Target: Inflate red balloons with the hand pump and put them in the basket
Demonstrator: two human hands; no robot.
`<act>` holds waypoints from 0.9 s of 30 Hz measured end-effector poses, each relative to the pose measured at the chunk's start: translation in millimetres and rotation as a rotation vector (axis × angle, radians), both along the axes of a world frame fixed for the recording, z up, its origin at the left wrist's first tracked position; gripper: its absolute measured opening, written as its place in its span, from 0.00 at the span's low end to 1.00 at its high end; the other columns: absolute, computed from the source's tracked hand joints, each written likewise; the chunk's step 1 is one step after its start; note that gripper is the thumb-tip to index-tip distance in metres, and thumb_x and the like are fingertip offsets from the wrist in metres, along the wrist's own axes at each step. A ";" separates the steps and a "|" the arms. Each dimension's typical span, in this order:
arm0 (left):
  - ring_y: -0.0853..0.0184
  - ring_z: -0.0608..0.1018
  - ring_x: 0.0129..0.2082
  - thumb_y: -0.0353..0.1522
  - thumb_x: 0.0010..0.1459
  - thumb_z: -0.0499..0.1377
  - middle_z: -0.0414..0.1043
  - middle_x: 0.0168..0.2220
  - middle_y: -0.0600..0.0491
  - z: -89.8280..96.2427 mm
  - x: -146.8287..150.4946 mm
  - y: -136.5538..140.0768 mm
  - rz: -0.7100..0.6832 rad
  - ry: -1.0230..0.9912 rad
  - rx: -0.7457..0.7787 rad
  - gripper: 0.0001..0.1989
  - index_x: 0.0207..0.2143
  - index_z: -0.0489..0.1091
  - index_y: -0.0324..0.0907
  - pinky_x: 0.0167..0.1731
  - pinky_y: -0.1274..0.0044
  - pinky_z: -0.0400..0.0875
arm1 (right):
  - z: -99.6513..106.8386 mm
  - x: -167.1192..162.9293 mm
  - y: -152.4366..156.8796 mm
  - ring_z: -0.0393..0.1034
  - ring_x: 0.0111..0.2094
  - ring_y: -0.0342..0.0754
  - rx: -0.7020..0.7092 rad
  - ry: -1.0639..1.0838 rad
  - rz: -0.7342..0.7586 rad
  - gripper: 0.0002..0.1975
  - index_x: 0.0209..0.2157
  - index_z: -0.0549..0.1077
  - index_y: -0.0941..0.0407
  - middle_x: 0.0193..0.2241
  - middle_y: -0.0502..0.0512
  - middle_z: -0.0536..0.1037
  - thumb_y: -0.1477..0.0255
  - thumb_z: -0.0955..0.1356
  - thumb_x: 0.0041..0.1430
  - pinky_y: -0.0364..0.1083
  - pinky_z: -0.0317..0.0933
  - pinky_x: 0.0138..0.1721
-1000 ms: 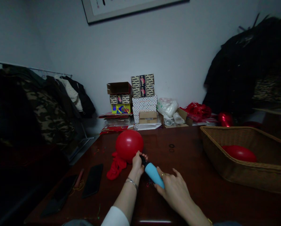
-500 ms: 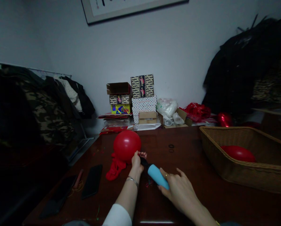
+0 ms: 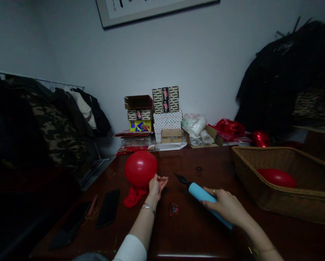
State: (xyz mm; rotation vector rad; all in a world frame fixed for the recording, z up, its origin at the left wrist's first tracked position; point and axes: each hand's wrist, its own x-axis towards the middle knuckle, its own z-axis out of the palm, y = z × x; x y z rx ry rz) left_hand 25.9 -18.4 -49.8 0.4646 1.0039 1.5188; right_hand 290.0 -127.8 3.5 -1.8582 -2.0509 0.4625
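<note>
An inflated red balloon is over the left middle of the table, and my left hand pinches it at its neck on the lower right side. The neck itself is hidden by my fingers. My right hand is wrapped round a light blue hand pump with a black nozzle. That nozzle points up and left, apart from the balloon. Limp red balloons lie in a heap just below the inflated one. A small cluster of coloured bands rests on the table between my forearms.
At the right stands a wicker basket with a red balloon inside. Two dark rings lie beyond the pump. Black phone-like slabs are at the left. Stacked boxes and plastic bags line the far edge.
The pump's nozzle has come away from the balloon's neck, and my right hand has carried the pump to the right. My left hand and the balloon have shifted slightly left.
</note>
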 end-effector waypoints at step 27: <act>0.67 0.77 0.21 0.43 0.59 0.51 0.74 0.21 0.47 -14.3 -32.3 -40.6 -0.297 0.513 -0.043 0.18 0.24 0.60 0.39 0.20 0.81 0.67 | -86.1 6.8 41.8 0.64 0.50 0.65 -0.049 -0.270 -0.529 0.28 0.57 0.60 0.58 0.49 0.70 0.70 0.61 0.61 0.56 0.69 0.47 0.47</act>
